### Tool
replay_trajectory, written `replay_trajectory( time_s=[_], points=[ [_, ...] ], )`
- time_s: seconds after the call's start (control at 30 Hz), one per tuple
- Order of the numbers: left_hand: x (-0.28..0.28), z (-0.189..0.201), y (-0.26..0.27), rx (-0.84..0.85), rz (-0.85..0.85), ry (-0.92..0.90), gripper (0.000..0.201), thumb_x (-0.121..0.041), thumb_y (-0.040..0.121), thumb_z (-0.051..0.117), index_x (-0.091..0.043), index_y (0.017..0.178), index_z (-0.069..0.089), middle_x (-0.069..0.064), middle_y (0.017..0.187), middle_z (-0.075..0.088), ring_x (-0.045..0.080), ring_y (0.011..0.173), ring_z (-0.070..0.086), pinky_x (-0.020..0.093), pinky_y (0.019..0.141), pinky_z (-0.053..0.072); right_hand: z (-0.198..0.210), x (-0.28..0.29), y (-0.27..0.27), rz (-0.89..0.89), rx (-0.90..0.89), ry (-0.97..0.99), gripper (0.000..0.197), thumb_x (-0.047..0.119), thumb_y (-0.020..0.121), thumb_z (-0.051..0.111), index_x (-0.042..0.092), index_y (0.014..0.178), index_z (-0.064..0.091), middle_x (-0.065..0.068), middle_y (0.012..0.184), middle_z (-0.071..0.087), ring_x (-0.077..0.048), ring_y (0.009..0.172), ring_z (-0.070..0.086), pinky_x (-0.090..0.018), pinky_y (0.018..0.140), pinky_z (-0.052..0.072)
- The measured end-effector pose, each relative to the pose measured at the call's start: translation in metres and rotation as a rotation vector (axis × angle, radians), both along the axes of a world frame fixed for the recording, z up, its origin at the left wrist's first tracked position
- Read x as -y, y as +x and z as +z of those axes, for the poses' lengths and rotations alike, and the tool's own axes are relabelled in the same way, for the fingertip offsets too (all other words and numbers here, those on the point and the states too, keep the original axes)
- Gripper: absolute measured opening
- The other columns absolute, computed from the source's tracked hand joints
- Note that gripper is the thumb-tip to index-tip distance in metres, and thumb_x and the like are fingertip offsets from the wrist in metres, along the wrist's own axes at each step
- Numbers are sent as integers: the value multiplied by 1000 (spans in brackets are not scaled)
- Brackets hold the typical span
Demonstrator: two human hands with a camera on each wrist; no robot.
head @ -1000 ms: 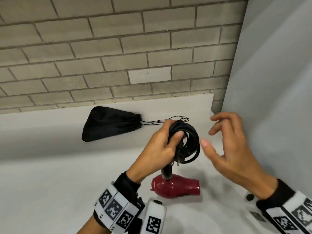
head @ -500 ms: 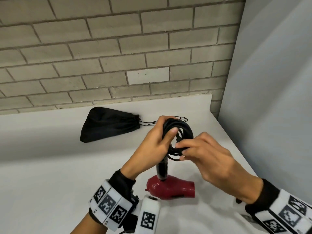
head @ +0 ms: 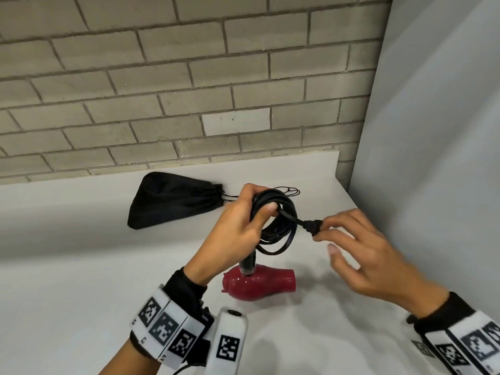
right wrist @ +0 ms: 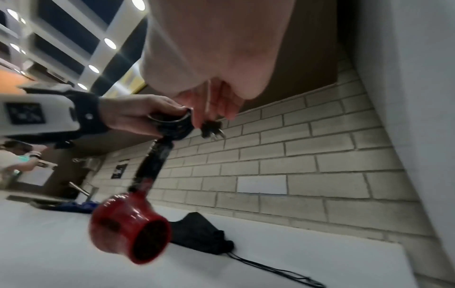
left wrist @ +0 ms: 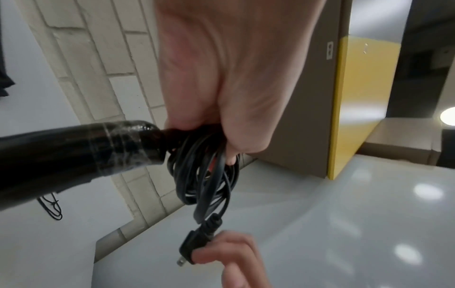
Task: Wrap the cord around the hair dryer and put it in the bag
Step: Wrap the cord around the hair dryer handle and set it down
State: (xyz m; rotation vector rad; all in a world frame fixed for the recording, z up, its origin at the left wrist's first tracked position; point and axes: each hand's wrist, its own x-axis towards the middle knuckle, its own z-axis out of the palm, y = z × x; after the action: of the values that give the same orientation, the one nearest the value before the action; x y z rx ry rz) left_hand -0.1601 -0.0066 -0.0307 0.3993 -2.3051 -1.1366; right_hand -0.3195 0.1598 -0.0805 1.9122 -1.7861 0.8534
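Above a white counter (head: 81, 280) set against a pale brick wall (head: 162, 77), a person's left hand (head: 232, 234) holds a hair dryer (head: 259, 284) by its black handle, red barrel hanging down just over the surface. No brand name or readable writing shows on the dryer; only square black-and-white coded markers appear on the white wristbands (head: 165, 327). The dryer's body is glossy dark red with a round open nozzle, and clear tape rings the handle. Its black cord (head: 281, 226) is gathered in loose loops at the handle's end, with the left fingers curled around handle and loops together. The right hand (head: 362, 255) pinches the two-pronged plug (head: 311, 226) between thumb and forefinger, other fingers spread. Half a second earlier that hand was pressed against the coil; now it has pulled the plug out to the right. A black drawstring bag (head: 173, 200) lies on the counter behind, well apart, near the wall.
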Motion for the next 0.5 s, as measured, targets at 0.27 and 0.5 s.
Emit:
replay_trajectory(
  time_s=[0.27,0.5],
  points=[
    [-10,-5,-8,45,-198,17,23,-26,96,46,-9,111,44,-10,99,60,-1,87,57,15,76,43,25,29,6,97,928,455,68,54,71,70,34,125,34,14,121,53,-4,113,55,-22,97,46],
    [-18,5,-2,-30,-377,305,28,-16,92,50,-5,118,46,0,110,59,5,100,59,21,87,45,28,30,20,507,1136,656,37,9,87,61,13,122,50,-23,116,59,-31,113,58,-32,98,48]
  ],
)
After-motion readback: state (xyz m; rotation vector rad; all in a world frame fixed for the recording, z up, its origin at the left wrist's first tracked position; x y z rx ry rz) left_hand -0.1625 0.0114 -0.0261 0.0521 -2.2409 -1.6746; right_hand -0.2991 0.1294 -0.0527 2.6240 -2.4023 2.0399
